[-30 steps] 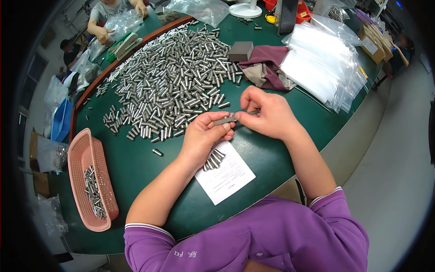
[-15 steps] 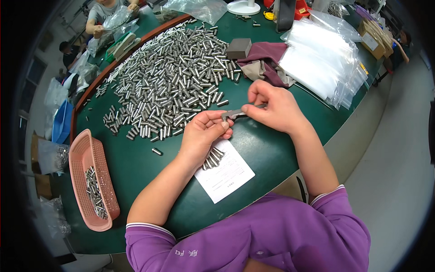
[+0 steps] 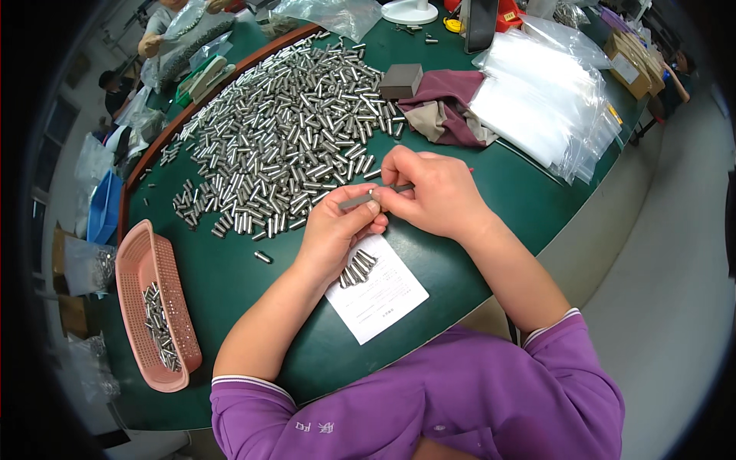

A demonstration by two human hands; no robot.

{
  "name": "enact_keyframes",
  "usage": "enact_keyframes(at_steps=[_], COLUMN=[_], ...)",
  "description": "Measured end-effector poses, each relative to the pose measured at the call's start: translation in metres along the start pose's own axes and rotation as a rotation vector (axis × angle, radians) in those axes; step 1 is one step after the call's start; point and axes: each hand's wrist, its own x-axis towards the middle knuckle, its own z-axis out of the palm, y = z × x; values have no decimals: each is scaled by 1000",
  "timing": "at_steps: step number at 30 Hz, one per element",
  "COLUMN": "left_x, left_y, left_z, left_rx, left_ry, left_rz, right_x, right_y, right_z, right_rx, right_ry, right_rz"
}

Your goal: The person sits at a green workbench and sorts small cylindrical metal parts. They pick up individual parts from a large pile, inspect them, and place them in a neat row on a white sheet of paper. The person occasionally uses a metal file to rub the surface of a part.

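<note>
My left hand (image 3: 331,226) is closed, with its thumb and fingers around one end of a narrow flat grey bar (image 3: 355,201). My right hand (image 3: 429,192) meets it at the fingertips, pinching the same bar farther along. A small shiny metal end (image 3: 372,192) shows where the fingertips meet; most of it is hidden. Beneath the left hand, several metal pins (image 3: 357,270) lie side by side on a white printed sheet (image 3: 383,307). Beyond the hands spreads a large heap of short metal pins (image 3: 284,138). One loose pin (image 3: 263,257) rests apart, left of my left wrist.
A pink basket (image 3: 188,337) holding pins stands at the left. Past the heap are a dark grey block (image 3: 401,81), a maroon and beige cloth (image 3: 445,100) and clear plastic bags (image 3: 529,100). A raised brown rim (image 3: 180,119) edges the green table. Another person (image 3: 172,31) handles a bag across it.
My right hand has moved left, its fingertips now against my left hand's. The grey bar has slid left across the left fingers. Across the table, the other person's hands and bag have shifted.
</note>
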Motion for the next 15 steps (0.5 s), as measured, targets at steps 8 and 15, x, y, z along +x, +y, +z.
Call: enact_keyframes(at_steps=[8, 15], left_x=[2, -1], left_y=[-1, 2], left_z=[-4, -2], left_rx=[-30, -26], left_ry=[-50, -25], left_rz=[4, 40], right_x=[-1, -10], right_y=[3, 28], right_z=[4, -41], right_rx=[25, -135], right_ry=[-6, 75], right_rz=[32, 314])
